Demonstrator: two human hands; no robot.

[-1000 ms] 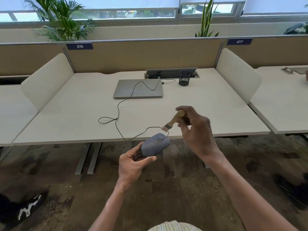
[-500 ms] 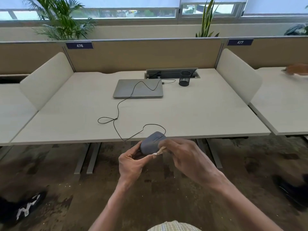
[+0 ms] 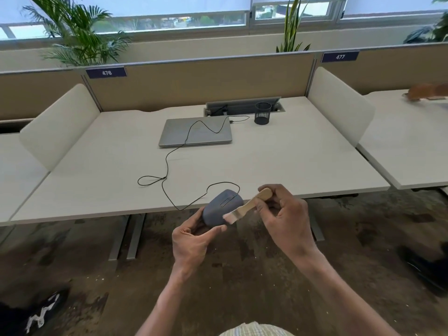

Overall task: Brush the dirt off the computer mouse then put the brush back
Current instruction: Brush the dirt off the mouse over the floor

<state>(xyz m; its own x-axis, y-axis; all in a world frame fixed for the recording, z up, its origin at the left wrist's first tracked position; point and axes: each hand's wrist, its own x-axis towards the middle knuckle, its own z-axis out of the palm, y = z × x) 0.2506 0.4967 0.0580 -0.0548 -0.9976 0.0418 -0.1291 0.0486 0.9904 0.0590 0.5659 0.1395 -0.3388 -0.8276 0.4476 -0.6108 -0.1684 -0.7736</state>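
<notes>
Left hand (image 3: 191,241) cups grey mouse (image 3: 221,207) at frame centre, off desk (image 3: 291,166) front edge. Right hand (image 3: 283,214) grips wooden brush (image 3: 249,204); bristles touch mouse's lower right side.

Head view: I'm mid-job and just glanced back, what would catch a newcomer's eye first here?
First, the two hands in front of the desk's near edge: the left hand cradles a grey mouse while the right hand holds a wooden brush, bristles against the mouse's right side. Next, the black cord looping from the mouse across the desk and over the closed laptop, with a black mesh cup to the laptop's right.
</notes>
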